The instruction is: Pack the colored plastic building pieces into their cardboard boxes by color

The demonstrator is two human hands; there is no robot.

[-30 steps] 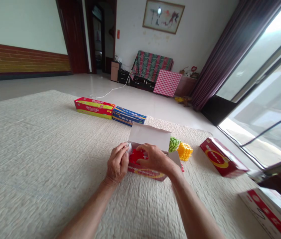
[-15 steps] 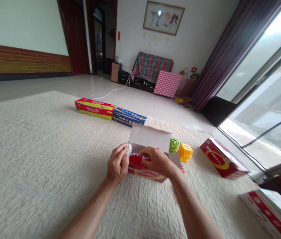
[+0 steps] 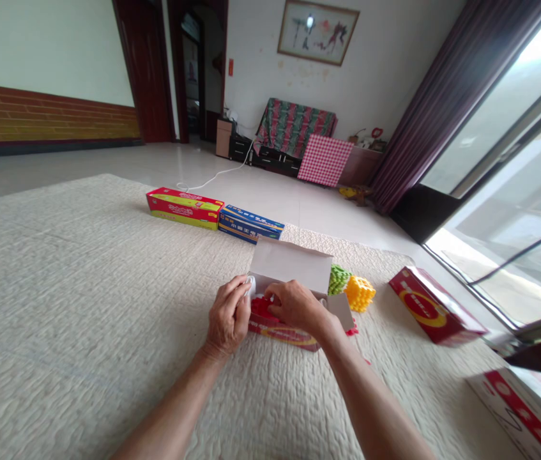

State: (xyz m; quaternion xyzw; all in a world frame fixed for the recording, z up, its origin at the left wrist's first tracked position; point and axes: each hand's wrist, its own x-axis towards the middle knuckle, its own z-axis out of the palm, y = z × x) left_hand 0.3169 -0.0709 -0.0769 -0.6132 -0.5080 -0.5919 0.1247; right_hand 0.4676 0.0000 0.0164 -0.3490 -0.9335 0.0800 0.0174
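An open red box (image 3: 283,335) lies on the cream textured cover, its pale lid (image 3: 290,260) raised at the back. My left hand (image 3: 229,314) is closed round a white object (image 3: 251,285) at the box's left end; its shape is mostly hidden. Inside the box is a red knobbly piece (image 3: 261,308). My right hand (image 3: 296,308) reaches into the box with curled fingers on the red piece. Just behind the box's right end sit a green knobbly piece (image 3: 339,280) and a yellow knobbly cube (image 3: 360,294).
A red-and-yellow box (image 3: 184,209) and a blue box (image 3: 250,225) lie end to end behind. Another red box (image 3: 433,305) stands to the right, a white-and-red box (image 3: 522,409) at the lower right. Small red bits (image 3: 354,328) lie by the box flap.
My right hand has shifted slightly left over the red piece. My left hand stays at the box's left end. The whole view has shifted slightly.
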